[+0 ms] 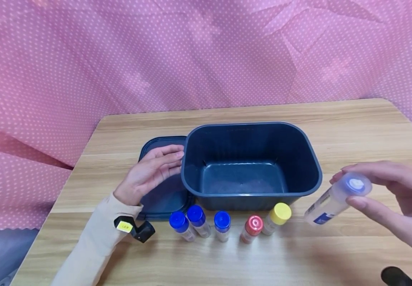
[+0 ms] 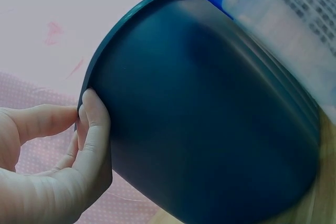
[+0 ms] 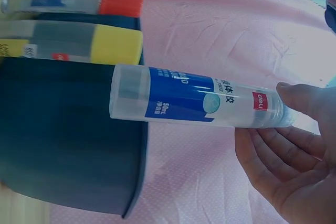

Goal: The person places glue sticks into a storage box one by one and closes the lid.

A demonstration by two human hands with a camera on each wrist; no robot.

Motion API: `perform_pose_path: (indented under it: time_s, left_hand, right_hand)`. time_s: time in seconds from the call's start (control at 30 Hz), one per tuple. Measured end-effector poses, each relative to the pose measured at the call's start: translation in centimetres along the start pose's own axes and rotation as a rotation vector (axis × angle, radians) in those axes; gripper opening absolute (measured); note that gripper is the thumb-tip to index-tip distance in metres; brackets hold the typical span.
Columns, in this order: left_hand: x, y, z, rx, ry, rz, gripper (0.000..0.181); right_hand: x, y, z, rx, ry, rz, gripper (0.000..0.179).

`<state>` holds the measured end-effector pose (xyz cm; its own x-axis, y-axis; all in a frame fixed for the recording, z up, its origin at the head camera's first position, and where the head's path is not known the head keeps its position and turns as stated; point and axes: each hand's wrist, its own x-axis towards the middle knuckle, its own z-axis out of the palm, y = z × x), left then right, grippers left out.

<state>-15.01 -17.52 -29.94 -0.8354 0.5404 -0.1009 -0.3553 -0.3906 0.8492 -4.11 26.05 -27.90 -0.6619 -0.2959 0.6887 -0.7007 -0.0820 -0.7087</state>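
In the head view my right hand (image 1: pixel 399 198) pinches a clear glue bottle (image 3: pixel 181 95) between thumb and fingers at one end. It tilts in the air to the right of a dark blue bin (image 1: pixel 249 195), its far end pointing down and left. The right wrist view shows its blue and white label. My left hand (image 1: pixel 156 169) rests its fingertips (image 2: pixel 95 109) against the outside of the bin's left rim, fingers mostly straight. Below the left hand lies a dark lid (image 1: pixel 166 198), partly covered by the hand and the bin. Inside, the bin's visible floor is bare.
Along the bin's front stand several small bottles: three with blue caps (image 1: pixel 222 220), one with a red cap (image 1: pixel 254 225) and one with a yellow cap (image 1: pixel 280 214). The wooden table (image 1: pixel 352 131) ends at a pink dotted cloth (image 1: pixel 191 59) behind.
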Motion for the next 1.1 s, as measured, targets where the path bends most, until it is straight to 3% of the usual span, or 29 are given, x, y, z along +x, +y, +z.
perform_pose_path:
  time_s: [0.57, 0.93, 1.1]
  left_hand:
    - [0.1, 0.3, 0.4, 0.016, 0.028, -0.021, 0.021]
    - [0.2, 0.4, 0.4, 0.005, 0.015, -0.026, 0.022]
    - [0.2, 0.5, 0.4, 0.011, 0.013, -0.034, 0.021]
  right_hand:
    - [3.0, -0.2, -1.0, 0.058, 0.049, 0.056, 0.043]
    - [4.9, -0.2, -0.5, 0.169, 0.11, -0.026, 0.041]
    - [5.8, -0.2, 0.1, 0.199, 0.134, -0.026, 0.038]
